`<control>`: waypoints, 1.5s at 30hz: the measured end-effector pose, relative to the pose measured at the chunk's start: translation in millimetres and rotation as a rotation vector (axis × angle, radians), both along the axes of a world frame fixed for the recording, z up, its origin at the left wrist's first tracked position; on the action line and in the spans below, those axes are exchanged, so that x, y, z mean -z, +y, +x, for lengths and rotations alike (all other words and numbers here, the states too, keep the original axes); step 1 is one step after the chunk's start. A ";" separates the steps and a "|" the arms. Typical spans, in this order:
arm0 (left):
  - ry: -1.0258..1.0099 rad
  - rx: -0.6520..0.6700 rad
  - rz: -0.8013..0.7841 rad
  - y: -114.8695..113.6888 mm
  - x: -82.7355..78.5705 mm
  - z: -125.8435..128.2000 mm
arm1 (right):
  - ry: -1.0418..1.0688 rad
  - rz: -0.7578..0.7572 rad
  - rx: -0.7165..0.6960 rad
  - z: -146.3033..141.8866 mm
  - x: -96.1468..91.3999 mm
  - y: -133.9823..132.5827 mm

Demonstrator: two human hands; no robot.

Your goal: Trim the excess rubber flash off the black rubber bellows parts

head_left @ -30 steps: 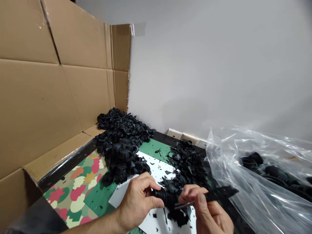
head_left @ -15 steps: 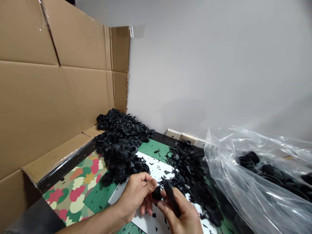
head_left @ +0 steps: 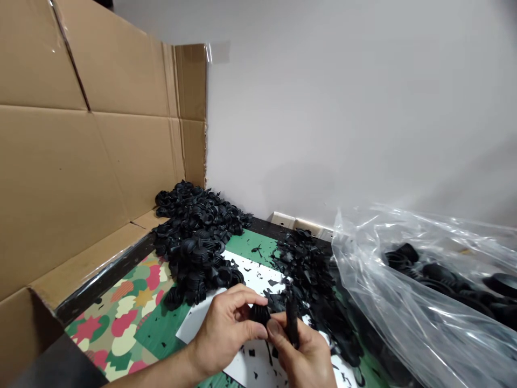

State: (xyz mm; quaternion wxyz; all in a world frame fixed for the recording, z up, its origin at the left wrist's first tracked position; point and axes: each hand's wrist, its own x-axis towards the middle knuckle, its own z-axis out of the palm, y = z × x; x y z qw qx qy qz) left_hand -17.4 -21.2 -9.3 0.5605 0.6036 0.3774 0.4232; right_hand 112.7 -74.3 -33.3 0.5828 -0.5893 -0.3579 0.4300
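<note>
My left hand (head_left: 224, 328) is closed round a small black ribbed rubber part (head_left: 258, 313), held just above a white sheet (head_left: 246, 277). My right hand (head_left: 302, 355) grips a thin black tool (head_left: 291, 319), standing almost upright, its tip against the rubber part. The two hands touch at the part. Behind them on the left lies a heap of the same ribbed black parts (head_left: 197, 237). A pile of black offcuts (head_left: 311, 269) lies right of the sheet.
Tall cardboard walls (head_left: 81, 145) close off the left side. A clear plastic bag (head_left: 424, 291) with more black parts fills the right. A colourful patterned mat (head_left: 129, 318) covers the table. A grey wall with a socket strip (head_left: 299, 223) stands behind.
The right hand swung the black tool from lying sideways, pointing right, to nearly upright against the part. Both hands came together; the view shifted slightly right.
</note>
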 end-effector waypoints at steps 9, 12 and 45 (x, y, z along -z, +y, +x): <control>-0.140 -0.066 -0.085 2.7 7.6 -1.4 | 0.239 -0.002 -0.045 4.8 13.1 1.7; -0.130 -0.065 -0.123 1.3 2.6 0.3 | 0.266 0.004 -0.059 3.9 14.0 2.5; -0.002 -0.090 -0.069 -5.1 -0.7 -0.8 | 0.187 0.223 0.225 12.8 -9.5 -5.6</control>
